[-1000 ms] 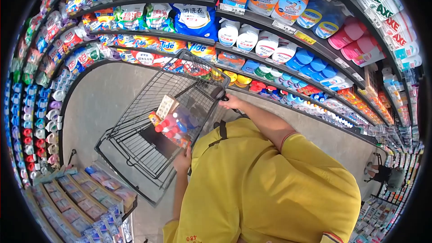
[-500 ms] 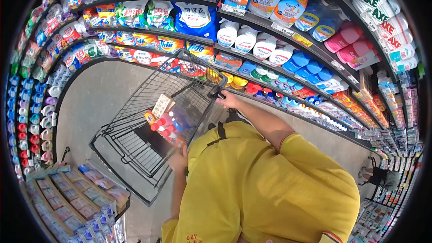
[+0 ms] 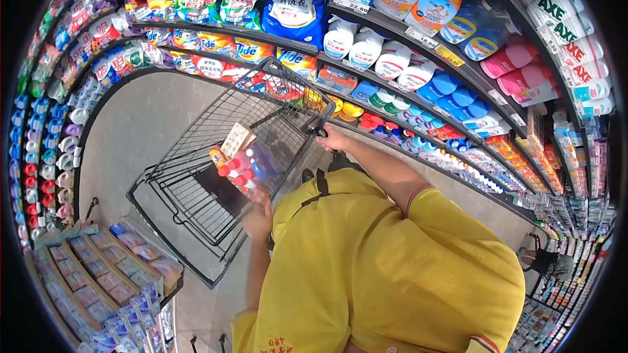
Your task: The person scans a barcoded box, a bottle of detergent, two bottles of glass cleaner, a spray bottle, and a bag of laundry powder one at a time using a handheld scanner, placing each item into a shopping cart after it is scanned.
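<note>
The shopping cart (image 3: 229, 157) fills the frame's centre-left, stiff wire, likely rolling easily, best steered by its handle. Right hand (image 3: 333, 138) wraps the handle end; left hand (image 3: 258, 219) grips the near end. Bottles (image 3: 239, 173) lie inside, light and slippery-looking.

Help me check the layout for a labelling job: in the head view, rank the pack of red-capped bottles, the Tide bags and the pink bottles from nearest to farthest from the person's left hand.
1. The pack of red-capped bottles, in the cart right above the left hand.
2. The Tide bags, on the shelf beyond the cart's front.
3. The pink bottles, on a higher shelf far to the right.
</note>
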